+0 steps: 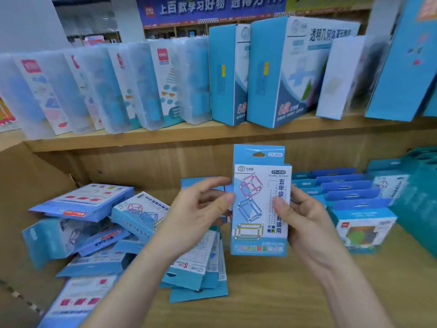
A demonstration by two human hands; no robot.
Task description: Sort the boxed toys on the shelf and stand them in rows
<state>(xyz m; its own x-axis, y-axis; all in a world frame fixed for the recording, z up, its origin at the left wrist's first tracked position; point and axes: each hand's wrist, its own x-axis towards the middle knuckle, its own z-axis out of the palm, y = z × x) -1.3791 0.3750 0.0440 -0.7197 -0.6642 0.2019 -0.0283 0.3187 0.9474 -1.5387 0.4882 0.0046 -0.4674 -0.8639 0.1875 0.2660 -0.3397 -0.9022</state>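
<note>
Both hands are holding one boxed toy (pixel 259 209) upright in the air, above the lower shelf (pixel 283 292) and not touching it, printed face toward the camera.

The right hand (pixel 305 218) is gripping its right edge: thumb lying across the front, fingers wrapping behind. The left hand (pixel 196 216) is pinching the left edge with thumb tip and curled fingers. It's blurry there, so I can't tell if those fingers are also touching a second blue box behind.

Progress, as I'm reading it:
- Done: a standing row (pixel 343 192) is sitting at the right of the lower shelf, tabs up. The upper shelf (pixel 165 138) is already carrying upright clear cases (pixel 94 86) and big blue boxes (pixel 283 74).
- Left: a loose pile (pixel 94 233) is lying flat and tilted at the left, plus a few flat ones under the left wrist.

Looking under halfway. The held box is probably heading for the row on the right or starting a new one.
</note>
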